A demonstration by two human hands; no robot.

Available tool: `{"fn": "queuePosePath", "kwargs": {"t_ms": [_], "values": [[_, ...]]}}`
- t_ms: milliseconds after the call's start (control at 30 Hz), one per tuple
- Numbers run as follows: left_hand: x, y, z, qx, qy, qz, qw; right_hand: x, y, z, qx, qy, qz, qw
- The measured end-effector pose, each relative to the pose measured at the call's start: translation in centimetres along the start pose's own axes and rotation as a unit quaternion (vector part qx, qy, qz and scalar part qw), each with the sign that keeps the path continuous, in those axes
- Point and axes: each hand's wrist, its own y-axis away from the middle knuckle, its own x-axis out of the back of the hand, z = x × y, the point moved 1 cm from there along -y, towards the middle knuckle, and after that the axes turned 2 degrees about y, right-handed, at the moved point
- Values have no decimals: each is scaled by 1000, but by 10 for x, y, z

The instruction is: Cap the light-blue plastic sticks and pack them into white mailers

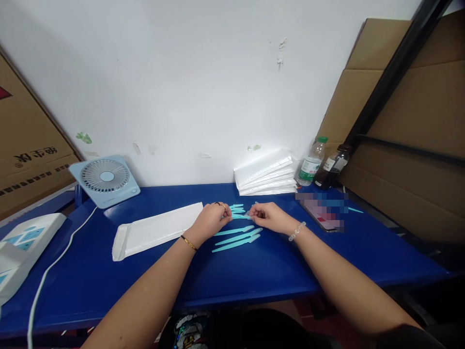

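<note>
A slim teal eyebrow razor (241, 217) spans the gap between my two hands. My left hand (211, 218) pinches its left end. My right hand (268, 216) is closed at the other end, beside a small translucent piece whose kind I cannot make out. Just in front of the hands, several more teal razors (236, 239) lie side by side, slanting up to the right. Others (237, 207) lie behind the held one, partly hidden by my fingers. Left of my left hand, a white padded mailer (160, 230) lies flat, its right end close to my wrist.
The blue table (250, 281) meets a white wall. A stack of white mailers (267, 174) sits at the back. Right of it stand a clear bottle (311, 165), a dark bottle (331, 167) and a phone (319, 213). A fan (107, 179) and white cable (58, 264) are left.
</note>
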Motion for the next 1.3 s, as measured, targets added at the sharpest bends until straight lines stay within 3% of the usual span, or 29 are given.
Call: {"fn": "queuePosePath", "kwargs": {"t_ms": [167, 233, 367, 433, 533, 733, 867, 1000, 1167, 1300], "values": [[0, 4, 9, -16, 60, -57, 996, 0, 1, -3, 14, 0, -57, 998], [1, 4, 8, -14, 59, -69, 996, 3, 1, 2, 13, 18, -45, 999], [2, 2, -2, 4, -42, -10, 999, 5, -4, 15, 19, 145, 36, 989], [1, 0, -10, 21, -96, 12, 995, 4, -8, 18, 20, 209, 32, 977], [-1, 0, -17, 32, -131, -4, 991, 1, -11, 15, 22, 281, 15, 959], [-2, -1, -14, 26, -153, 4, 988, -3, -12, 7, 23, 346, 21, 938], [3, 0, -10, 46, -60, 23, 997, -1, -11, 8, 24, 273, 48, 961], [8, 3, -5, 58, 75, 43, 994, 7, -8, 11, -14, 92, 118, 989], [9, 5, 0, 19, 127, 4, 992, 19, -2, 10, -25, -62, 176, 982], [9, 4, 0, 6, 136, -3, 991, 24, 1, 5, -9, -74, 194, 978]]}}
